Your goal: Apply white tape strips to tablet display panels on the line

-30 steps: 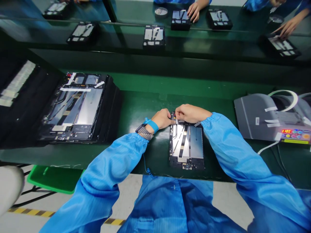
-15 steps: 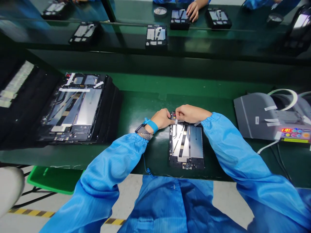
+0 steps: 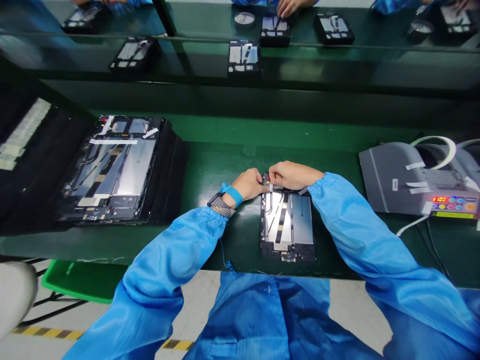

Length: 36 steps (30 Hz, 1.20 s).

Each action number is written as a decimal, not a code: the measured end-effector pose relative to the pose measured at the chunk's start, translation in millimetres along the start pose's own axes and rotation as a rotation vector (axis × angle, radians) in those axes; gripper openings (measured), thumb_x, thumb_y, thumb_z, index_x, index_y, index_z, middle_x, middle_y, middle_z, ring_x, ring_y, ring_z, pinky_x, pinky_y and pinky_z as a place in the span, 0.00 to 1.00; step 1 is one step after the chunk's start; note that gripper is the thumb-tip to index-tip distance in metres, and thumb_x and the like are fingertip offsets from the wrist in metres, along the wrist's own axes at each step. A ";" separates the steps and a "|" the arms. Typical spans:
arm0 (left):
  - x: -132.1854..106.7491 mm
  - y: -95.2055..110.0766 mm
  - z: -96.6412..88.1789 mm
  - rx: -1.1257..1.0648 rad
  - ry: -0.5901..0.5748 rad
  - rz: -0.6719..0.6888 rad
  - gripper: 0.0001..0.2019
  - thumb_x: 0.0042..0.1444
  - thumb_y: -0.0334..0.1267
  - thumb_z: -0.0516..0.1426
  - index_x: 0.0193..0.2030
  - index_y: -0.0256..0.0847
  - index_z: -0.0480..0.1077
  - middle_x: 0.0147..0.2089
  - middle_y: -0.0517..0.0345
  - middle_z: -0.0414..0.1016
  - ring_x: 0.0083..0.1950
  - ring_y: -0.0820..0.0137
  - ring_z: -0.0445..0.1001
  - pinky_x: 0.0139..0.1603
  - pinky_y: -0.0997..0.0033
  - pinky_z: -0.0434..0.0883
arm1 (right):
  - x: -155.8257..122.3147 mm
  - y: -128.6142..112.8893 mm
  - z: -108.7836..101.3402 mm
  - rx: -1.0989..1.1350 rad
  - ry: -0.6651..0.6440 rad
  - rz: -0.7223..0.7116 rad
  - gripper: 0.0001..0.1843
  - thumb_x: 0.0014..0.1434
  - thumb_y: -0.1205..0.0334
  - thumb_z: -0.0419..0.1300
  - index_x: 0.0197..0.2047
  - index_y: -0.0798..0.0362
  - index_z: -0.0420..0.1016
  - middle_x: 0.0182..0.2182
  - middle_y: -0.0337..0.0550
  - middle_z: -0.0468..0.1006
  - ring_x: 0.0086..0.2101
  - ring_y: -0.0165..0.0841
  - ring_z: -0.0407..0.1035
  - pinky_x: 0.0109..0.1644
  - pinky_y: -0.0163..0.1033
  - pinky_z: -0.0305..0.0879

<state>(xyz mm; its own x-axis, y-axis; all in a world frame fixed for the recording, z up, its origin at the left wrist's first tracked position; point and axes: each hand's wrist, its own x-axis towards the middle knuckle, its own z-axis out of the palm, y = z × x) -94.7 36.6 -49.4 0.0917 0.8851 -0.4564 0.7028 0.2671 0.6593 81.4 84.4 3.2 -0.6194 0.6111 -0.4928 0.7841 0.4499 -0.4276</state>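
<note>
An opened tablet (image 3: 288, 227) with its back off lies flat on the green bench in front of me, showing silver shielding and dark ribbon cables. Both my hands meet at its far left corner. My left hand (image 3: 249, 183), with a blue wrist strap, has its fingers curled against the corner. My right hand (image 3: 290, 174) is pinched closed right beside it, on something small I cannot make out. Blue sleeves cover both arms.
A stack of larger opened tablets (image 3: 116, 170) sits in black trays at left. A grey tape dispenser machine (image 3: 416, 182) with lit buttons and cables stands at right. Across the far conveyor lie more opened tablets (image 3: 243, 55), where other people's hands (image 3: 288, 6) work.
Both hands stay pinched at the tablet's far corner with only tiny shifts. The view has drifted slightly, and a co-worker's hand at the far bench has pulled back.
</note>
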 end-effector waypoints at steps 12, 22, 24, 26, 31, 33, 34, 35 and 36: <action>-1.5 1.7 -2.1 0.007 -0.008 0.021 0.20 0.49 0.40 0.74 0.34 0.44 0.65 0.27 0.64 0.73 0.27 0.71 0.71 0.30 0.72 0.62 | 4.0 5.1 4.7 0.005 -0.005 -0.008 0.09 0.58 0.61 0.70 0.38 0.50 0.74 0.30 0.37 0.79 0.31 0.32 0.71 0.34 0.36 0.55; 1.1 -1.0 -0.6 0.050 -0.015 0.026 0.19 0.50 0.42 0.73 0.37 0.43 0.66 0.28 0.62 0.75 0.29 0.69 0.74 0.31 0.71 0.64 | 4.6 4.7 2.3 0.006 -0.019 0.014 0.10 0.58 0.61 0.71 0.36 0.50 0.72 0.30 0.36 0.79 0.31 0.31 0.71 0.33 0.35 0.56; 1.8 -1.6 -0.3 0.057 -0.015 0.022 0.19 0.51 0.42 0.72 0.37 0.43 0.66 0.28 0.62 0.75 0.29 0.69 0.75 0.31 0.71 0.64 | 4.8 3.9 2.0 -0.001 -0.020 0.022 0.11 0.58 0.60 0.71 0.36 0.50 0.72 0.31 0.37 0.79 0.31 0.31 0.71 0.33 0.36 0.56; 2.3 -1.9 -0.2 0.065 -0.018 0.018 0.19 0.51 0.43 0.73 0.37 0.43 0.66 0.28 0.62 0.75 0.30 0.69 0.75 0.31 0.71 0.64 | 5.5 3.0 2.2 -0.018 -0.015 0.026 0.11 0.57 0.60 0.72 0.36 0.50 0.72 0.31 0.37 0.79 0.32 0.31 0.71 0.33 0.36 0.56; 2.0 -1.1 -0.2 0.078 -0.015 0.010 0.21 0.49 0.45 0.74 0.38 0.43 0.67 0.30 0.61 0.76 0.32 0.67 0.76 0.32 0.71 0.64 | 8.1 1.8 3.8 -0.055 -0.002 0.026 0.12 0.56 0.61 0.72 0.36 0.50 0.73 0.32 0.38 0.79 0.33 0.32 0.71 0.33 0.36 0.57; 1.6 -0.7 -0.2 0.077 -0.013 0.009 0.20 0.50 0.45 0.73 0.38 0.43 0.67 0.30 0.61 0.76 0.32 0.67 0.76 0.32 0.70 0.64 | 9.3 2.3 4.6 -0.067 -0.005 0.030 0.11 0.56 0.60 0.73 0.37 0.50 0.74 0.33 0.39 0.80 0.34 0.33 0.72 0.33 0.36 0.57; 1.5 -0.6 -0.1 0.076 -0.013 0.009 0.20 0.50 0.44 0.73 0.38 0.43 0.67 0.29 0.61 0.76 0.31 0.67 0.75 0.31 0.70 0.64 | 9.8 2.7 5.0 -0.075 -0.003 0.036 0.12 0.56 0.59 0.73 0.37 0.50 0.74 0.33 0.39 0.80 0.34 0.34 0.72 0.33 0.36 0.57; 1.4 -0.5 -0.1 0.076 -0.013 0.008 0.19 0.50 0.43 0.73 0.38 0.43 0.67 0.29 0.61 0.76 0.31 0.68 0.75 0.31 0.70 0.63 | 10.3 3.1 5.5 -0.085 0.000 0.043 0.12 0.56 0.58 0.73 0.37 0.50 0.75 0.34 0.39 0.81 0.34 0.34 0.73 0.34 0.37 0.57; 1.4 -0.5 0.0 0.076 -0.013 0.007 0.19 0.51 0.43 0.73 0.38 0.43 0.67 0.29 0.61 0.75 0.30 0.68 0.75 0.31 0.70 0.63 | 10.6 3.4 5.9 -0.094 0.004 0.051 0.12 0.56 0.58 0.73 0.38 0.49 0.75 0.34 0.40 0.81 0.35 0.35 0.73 0.34 0.37 0.57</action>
<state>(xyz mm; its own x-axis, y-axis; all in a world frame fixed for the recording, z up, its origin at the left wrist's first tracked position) -94.9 37.7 -50.4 0.1053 0.8818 -0.4597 0.7535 0.2310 0.6156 77.2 88.5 -7.9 -0.5786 0.6370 -0.5094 0.8150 0.4769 -0.3293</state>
